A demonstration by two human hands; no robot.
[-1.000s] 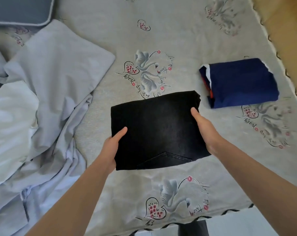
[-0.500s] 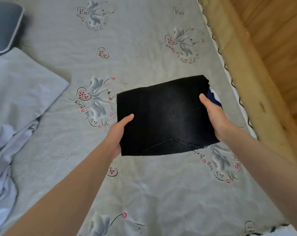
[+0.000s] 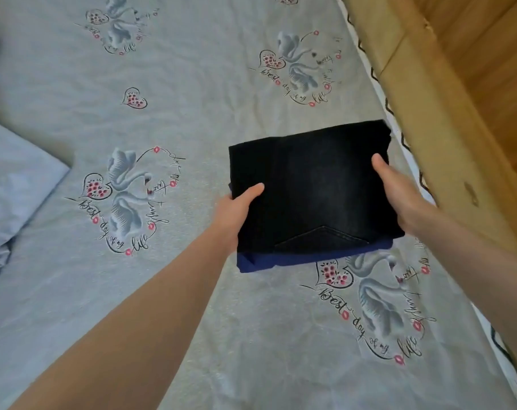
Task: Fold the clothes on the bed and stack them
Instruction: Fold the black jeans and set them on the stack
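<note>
Folded black jeans (image 3: 313, 187) lie over a folded navy blue garment (image 3: 280, 260), of which only the near edge and left corner show. My left hand (image 3: 236, 214) grips the jeans' left edge, thumb on top and fingers underneath. My right hand (image 3: 394, 193) grips the right edge the same way. Whether the jeans rest fully on the navy garment or hover just above it is unclear.
The grey bed sheet (image 3: 192, 113) with swan and heart prints spreads all around. Unfolded pale blue-grey clothes (image 3: 11, 184) lie at the left edge. A wooden bed frame (image 3: 428, 99) and wooden wall run along the right side, close to the stack.
Both hands carried the black jeans to the right, from the middle of the bed to over the navy garment, which is now mostly covered. My view swung right with them.
</note>
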